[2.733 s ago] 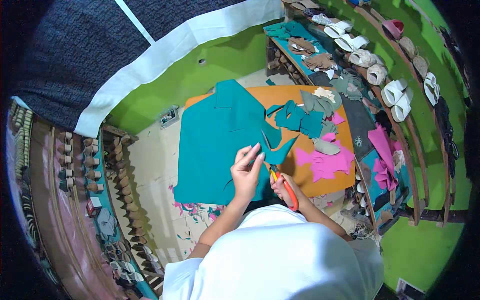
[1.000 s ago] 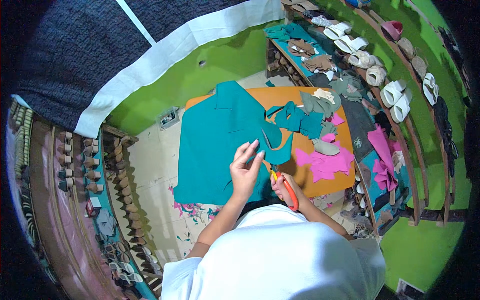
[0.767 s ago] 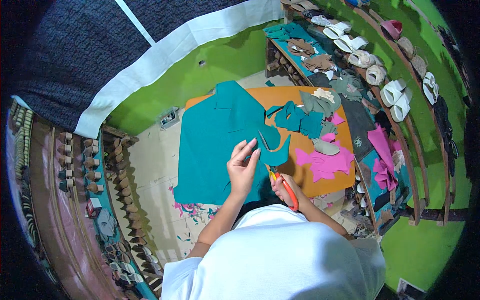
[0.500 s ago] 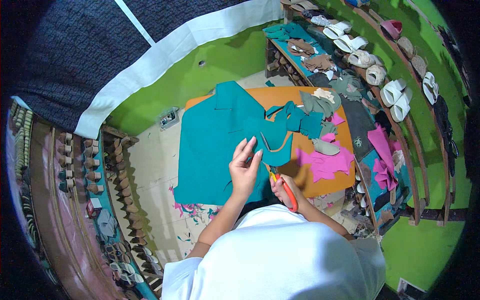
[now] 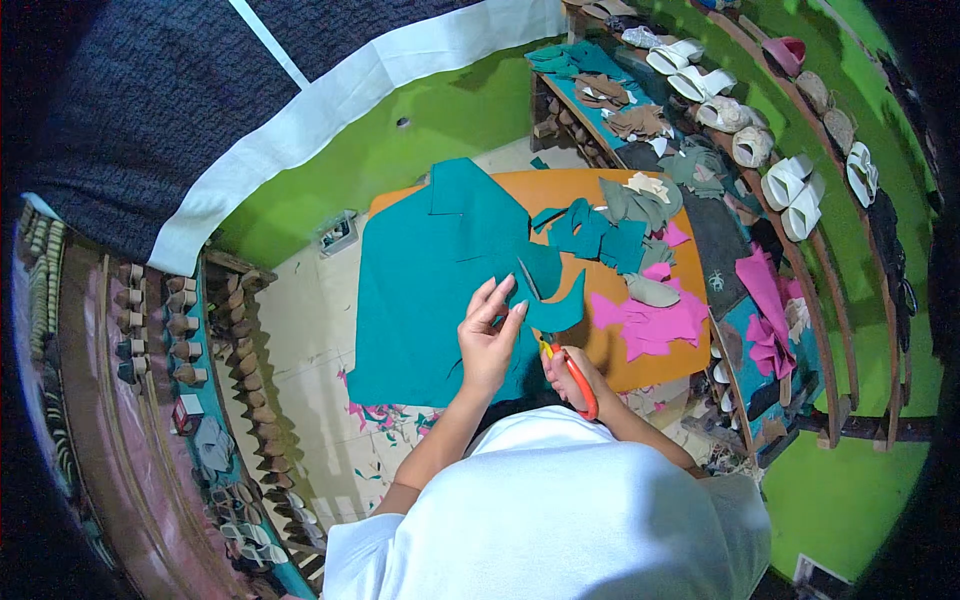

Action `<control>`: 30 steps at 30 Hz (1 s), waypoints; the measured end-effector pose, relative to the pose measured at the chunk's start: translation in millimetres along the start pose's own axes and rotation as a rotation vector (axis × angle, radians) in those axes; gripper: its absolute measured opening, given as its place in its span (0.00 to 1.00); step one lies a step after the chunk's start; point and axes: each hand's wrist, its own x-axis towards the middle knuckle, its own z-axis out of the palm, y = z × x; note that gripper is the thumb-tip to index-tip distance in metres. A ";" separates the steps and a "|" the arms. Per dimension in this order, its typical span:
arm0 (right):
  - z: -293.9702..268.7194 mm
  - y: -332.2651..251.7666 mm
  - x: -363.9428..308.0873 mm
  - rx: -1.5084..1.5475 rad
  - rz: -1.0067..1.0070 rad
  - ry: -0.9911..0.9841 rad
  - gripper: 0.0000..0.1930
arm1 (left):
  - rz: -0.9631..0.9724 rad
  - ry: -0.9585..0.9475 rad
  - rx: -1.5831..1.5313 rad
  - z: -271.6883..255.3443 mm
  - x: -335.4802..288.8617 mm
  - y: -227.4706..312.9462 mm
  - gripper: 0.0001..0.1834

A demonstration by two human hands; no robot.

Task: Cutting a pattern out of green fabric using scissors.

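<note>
A large teal sheet (image 5: 420, 290) of fabric or thin leather covers much of the orange table. My left hand (image 5: 488, 335) lies on its right part, fingers spread and stretched out beside a slit in it. In my right hand (image 5: 570, 378), close to my body, are scissors (image 5: 580, 385) with red and yellow handles. Their blades run forward at the sheet's near right edge, partly hidden by a curved teal flap (image 5: 562, 312). A narrow grey blade-like edge shows in the slit beyond the flap. Cut teal pieces (image 5: 600, 240) lie just past it.
Pink scraps (image 5: 660, 325) and grey-green pieces (image 5: 635, 205) lie on the orange table (image 5: 640, 375). Racks with shoes (image 5: 800, 195) stand on the right, more shoe racks (image 5: 185, 325) on the left. Small offcuts (image 5: 385, 415) are scattered on the tiled floor.
The teal flap's curved end has come away from the strip above it, so more orange tabletop shows between them. My right hand has shifted slightly with the scissors. My left hand stays put.
</note>
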 end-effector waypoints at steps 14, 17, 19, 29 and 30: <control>3.0 4.0 -0.5 0.015 0.001 0.021 0.29 | -0.054 -0.020 -0.054 3.7 -7.1 -0.3 0.22; 2.0 5.2 -0.3 0.004 -0.024 0.020 0.29 | -0.048 -0.056 -0.033 2.6 -3.6 2.3 0.24; 2.0 5.1 -0.2 -0.009 -0.047 0.022 0.29 | -0.049 -0.077 -0.020 0.6 -2.5 1.0 0.26; -2.9 15.7 0.0 0.036 0.080 -0.054 0.32 | -0.033 -0.095 -0.017 0.3 -3.4 1.4 0.26; -3.2 17.3 -0.2 0.052 0.111 -0.068 0.32 | -0.029 -0.103 0.006 -0.2 -3.4 2.3 0.26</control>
